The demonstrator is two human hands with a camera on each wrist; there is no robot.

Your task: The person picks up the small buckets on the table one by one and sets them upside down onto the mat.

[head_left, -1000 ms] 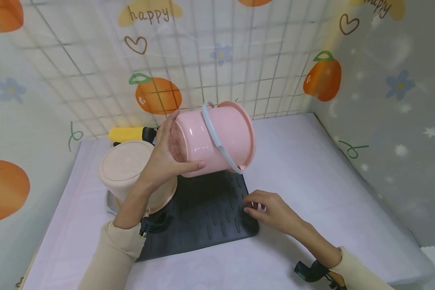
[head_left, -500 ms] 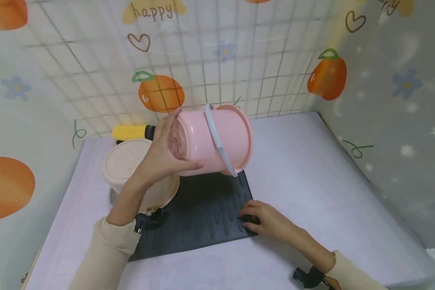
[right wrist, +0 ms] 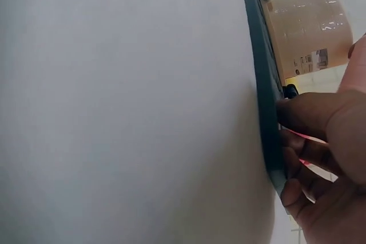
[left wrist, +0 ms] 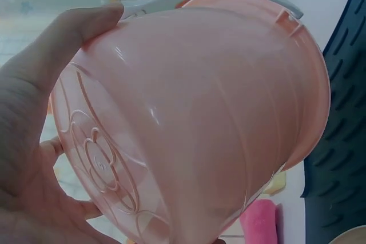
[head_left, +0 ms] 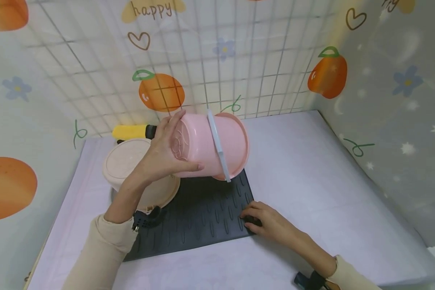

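Note:
A pink bucket (head_left: 210, 145) with a pale blue-grey handle (head_left: 218, 145) is held on its side above the dark drying mat (head_left: 192, 213), its mouth facing right. My left hand (head_left: 161, 153) grips it round the base end, thumb along the near side and fingers at the far side. In the left wrist view, the bucket (left wrist: 194, 101) shows a flower pattern moulded in its bottom. My right hand (head_left: 266, 219) rests with bent fingers on the mat's right edge. In the right wrist view, its fingertips (right wrist: 291, 192) touch the ribbed top of the mat (right wrist: 265, 101).
An upside-down cream bucket (head_left: 125, 161) stands on the mat's left part, partly behind my left forearm. Behind it lies a yellow object with a black end (head_left: 130, 131). A white grid panel (head_left: 268, 60) backs the table, which has a pale cloth (head_left: 293, 161).
My right hand has come down from over the mat's right edge onto it. The left hand still grips the pink bucket, which has turned slightly, its handle swinging left and its mouth lowering a little.

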